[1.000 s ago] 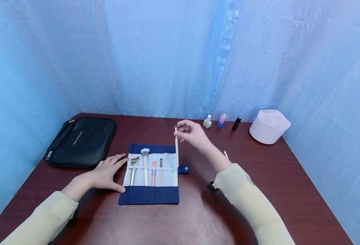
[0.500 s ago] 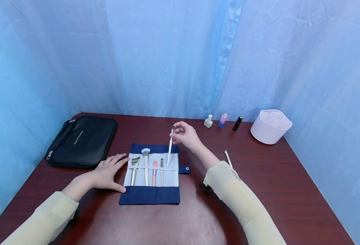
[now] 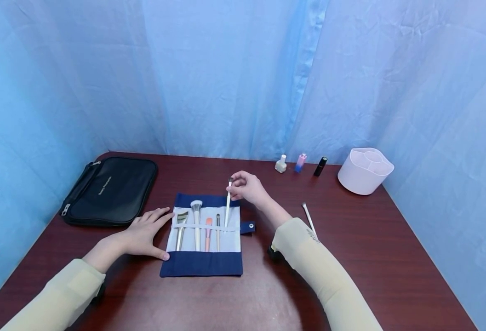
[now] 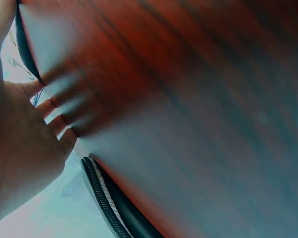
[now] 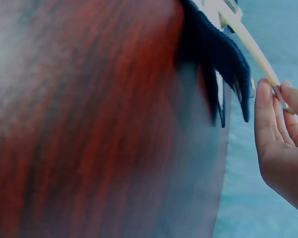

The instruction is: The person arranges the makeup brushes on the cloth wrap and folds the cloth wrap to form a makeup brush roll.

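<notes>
A navy and white brush roll (image 3: 201, 264) lies open on the dark red table (image 3: 371, 239). Several brushes sit in its white band, among them a fluffy white one (image 3: 196, 216) and an orange one (image 3: 208, 232). My right hand (image 3: 244, 187) pinches the bristle end of a thin white brush (image 3: 228, 207), whose handle tip meets the band at the roll's right side. The right wrist view shows the fingers (image 5: 268, 119) on that brush (image 5: 248, 42). My left hand (image 3: 145, 230) lies flat on the table, its thumb and fingertips at the roll's left edge.
A black zipped pouch (image 3: 110, 189) lies at the back left. A loose white brush (image 3: 309, 217) lies right of my right forearm. Three small bottles (image 3: 300, 163) and a white divided holder (image 3: 364, 170) stand at the back right. Blue curtains close in the table.
My right hand has come left and down with the thin brush, from the roll's right edge to over the band. The handle tip now reaches the band. My left hand stays still.
</notes>
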Demonstrator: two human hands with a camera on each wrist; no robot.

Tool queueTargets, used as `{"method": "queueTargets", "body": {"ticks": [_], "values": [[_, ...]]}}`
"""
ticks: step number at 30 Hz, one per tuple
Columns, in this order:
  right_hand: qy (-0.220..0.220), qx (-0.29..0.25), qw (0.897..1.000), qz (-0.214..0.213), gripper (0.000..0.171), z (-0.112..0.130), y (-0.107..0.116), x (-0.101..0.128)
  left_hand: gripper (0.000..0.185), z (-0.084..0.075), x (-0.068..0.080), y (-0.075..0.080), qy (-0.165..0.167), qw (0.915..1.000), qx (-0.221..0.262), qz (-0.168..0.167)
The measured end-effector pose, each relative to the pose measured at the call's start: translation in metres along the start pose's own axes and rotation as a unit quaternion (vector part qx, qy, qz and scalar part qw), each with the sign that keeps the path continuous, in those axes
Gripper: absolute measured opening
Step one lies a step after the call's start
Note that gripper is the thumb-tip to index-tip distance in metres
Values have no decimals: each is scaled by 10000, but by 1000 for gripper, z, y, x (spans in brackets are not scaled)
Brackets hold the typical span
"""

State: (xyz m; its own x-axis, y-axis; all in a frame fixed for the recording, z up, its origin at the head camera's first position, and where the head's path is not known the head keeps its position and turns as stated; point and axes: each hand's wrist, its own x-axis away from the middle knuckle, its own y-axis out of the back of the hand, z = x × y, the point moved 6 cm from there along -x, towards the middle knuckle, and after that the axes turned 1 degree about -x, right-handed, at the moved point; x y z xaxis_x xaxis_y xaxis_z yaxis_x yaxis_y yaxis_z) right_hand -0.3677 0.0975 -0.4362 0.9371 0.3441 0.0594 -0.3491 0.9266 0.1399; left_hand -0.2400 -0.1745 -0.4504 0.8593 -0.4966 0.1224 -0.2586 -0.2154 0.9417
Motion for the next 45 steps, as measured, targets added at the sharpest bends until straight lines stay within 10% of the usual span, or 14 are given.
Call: {"method": "queueTargets", "body": {"ticks": [23, 45], "values": [[-185, 1820, 9768, 1112, 24, -19, -12, 15, 112, 2, -1, 0, 28, 10000, 7, 66], [196, 2414, 9559, 1663, 19, -11, -16, 27, 112, 2, 0, -1, 10, 10000, 34, 54]]}}
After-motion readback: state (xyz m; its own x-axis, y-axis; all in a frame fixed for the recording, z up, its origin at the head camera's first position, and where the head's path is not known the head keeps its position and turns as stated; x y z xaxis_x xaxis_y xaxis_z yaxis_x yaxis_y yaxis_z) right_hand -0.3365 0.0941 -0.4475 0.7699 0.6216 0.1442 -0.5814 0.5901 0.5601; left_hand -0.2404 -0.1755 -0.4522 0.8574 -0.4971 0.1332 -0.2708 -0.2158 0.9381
